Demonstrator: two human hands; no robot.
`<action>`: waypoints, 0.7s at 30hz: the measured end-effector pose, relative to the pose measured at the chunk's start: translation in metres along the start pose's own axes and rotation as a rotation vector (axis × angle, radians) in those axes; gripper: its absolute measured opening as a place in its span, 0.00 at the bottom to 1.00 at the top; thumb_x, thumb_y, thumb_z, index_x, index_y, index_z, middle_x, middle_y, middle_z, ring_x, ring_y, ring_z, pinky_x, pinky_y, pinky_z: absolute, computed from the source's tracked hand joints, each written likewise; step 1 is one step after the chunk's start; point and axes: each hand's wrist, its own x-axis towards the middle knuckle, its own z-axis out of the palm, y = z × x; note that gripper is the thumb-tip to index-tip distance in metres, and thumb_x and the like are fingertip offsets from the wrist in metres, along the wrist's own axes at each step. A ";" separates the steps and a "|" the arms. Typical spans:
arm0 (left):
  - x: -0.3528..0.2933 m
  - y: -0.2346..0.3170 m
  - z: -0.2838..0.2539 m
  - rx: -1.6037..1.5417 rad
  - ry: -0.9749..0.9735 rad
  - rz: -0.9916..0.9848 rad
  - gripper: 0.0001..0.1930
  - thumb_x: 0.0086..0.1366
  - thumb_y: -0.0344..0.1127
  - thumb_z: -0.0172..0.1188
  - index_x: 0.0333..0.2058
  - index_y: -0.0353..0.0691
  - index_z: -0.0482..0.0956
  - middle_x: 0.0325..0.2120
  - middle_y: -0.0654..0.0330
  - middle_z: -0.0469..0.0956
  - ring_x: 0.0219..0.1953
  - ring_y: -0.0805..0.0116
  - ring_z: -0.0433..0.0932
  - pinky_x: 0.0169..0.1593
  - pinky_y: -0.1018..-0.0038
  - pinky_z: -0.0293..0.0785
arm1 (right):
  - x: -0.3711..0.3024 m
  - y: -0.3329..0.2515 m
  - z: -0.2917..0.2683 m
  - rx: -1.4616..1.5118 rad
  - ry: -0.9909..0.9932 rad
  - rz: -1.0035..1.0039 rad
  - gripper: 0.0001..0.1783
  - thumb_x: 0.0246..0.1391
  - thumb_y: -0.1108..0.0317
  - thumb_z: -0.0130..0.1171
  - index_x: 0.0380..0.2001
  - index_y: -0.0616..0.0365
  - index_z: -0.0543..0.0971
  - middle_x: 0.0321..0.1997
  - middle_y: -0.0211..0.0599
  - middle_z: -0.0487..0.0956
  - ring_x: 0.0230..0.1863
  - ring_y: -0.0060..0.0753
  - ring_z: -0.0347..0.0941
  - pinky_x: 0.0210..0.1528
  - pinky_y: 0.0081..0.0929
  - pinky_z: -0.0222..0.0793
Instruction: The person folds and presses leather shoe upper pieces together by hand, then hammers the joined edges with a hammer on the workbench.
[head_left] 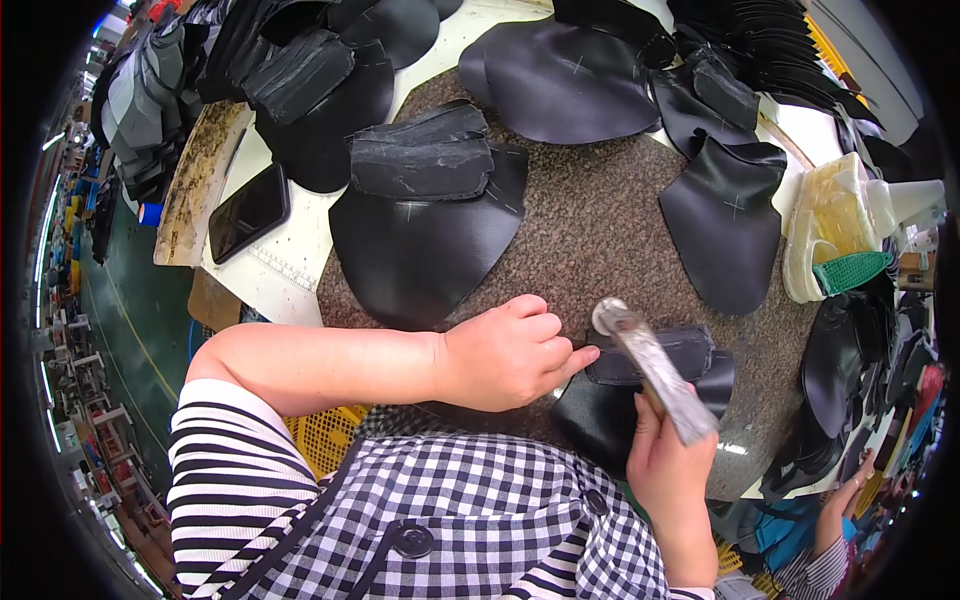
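My right hand (668,455) is wrapped round a hammer (655,362). The hammer's round metal face lies over the far edge of a folded black strip (680,352). That strip sits on a black leather piece (595,412) at the near edge of the stone slab. My left hand (510,352) is closed in a loose fist, one fingertip stretched to the left edge of the strip. What its curled fingers hold, if anything, is hidden. Farther left lies another black leather piece (425,250) with a dark folded strip (420,160) across its top.
The speckled stone slab (590,220) bears more black leather pieces (565,80) at the back and one (728,225) at the right. A glue bottle (835,225) stands at the right edge. A phone (250,212) lies at the left. A co-worker's arm (838,510) shows at lower right.
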 end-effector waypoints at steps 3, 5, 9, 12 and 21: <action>-0.001 0.003 0.003 -0.007 0.003 0.002 0.23 0.51 0.36 0.56 0.46 0.36 0.82 0.21 0.69 0.62 0.26 0.71 0.66 0.39 0.71 0.67 | -0.004 -0.008 -0.001 0.088 0.111 0.053 0.09 0.54 0.76 0.58 0.39 0.62 0.76 0.34 0.44 0.77 0.31 0.53 0.77 0.32 0.39 0.73; 0.000 0.002 0.004 -0.002 0.031 0.006 0.23 0.51 0.36 0.56 0.46 0.35 0.81 0.20 0.69 0.62 0.26 0.72 0.65 0.39 0.71 0.67 | -0.001 -0.004 0.002 0.003 -0.033 0.044 0.06 0.57 0.74 0.58 0.38 0.62 0.77 0.34 0.44 0.77 0.31 0.53 0.77 0.32 0.39 0.74; 0.003 -0.002 -0.003 -0.044 0.019 -0.020 0.19 0.53 0.34 0.57 0.45 0.36 0.81 0.25 0.66 0.67 0.30 0.68 0.69 0.42 0.69 0.69 | -0.022 0.020 -0.011 0.112 0.169 0.165 0.09 0.59 0.72 0.59 0.40 0.66 0.79 0.37 0.47 0.80 0.36 0.43 0.79 0.39 0.36 0.73; 0.009 0.002 -0.005 -0.169 0.105 -0.111 0.17 0.51 0.33 0.62 0.42 0.37 0.80 0.33 0.62 0.71 0.36 0.64 0.72 0.45 0.66 0.70 | -0.041 0.052 -0.028 0.121 0.447 0.457 0.11 0.62 0.72 0.59 0.44 0.68 0.75 0.35 0.37 0.77 0.36 0.28 0.72 0.42 0.24 0.70; 0.045 0.017 0.001 -0.329 -0.072 -0.554 0.25 0.56 0.44 0.69 0.48 0.41 0.72 0.40 0.55 0.72 0.44 0.56 0.72 0.49 0.62 0.67 | -0.064 0.121 -0.033 -0.324 0.514 0.497 0.16 0.54 0.68 0.67 0.43 0.64 0.77 0.38 0.42 0.77 0.38 0.41 0.74 0.43 0.32 0.70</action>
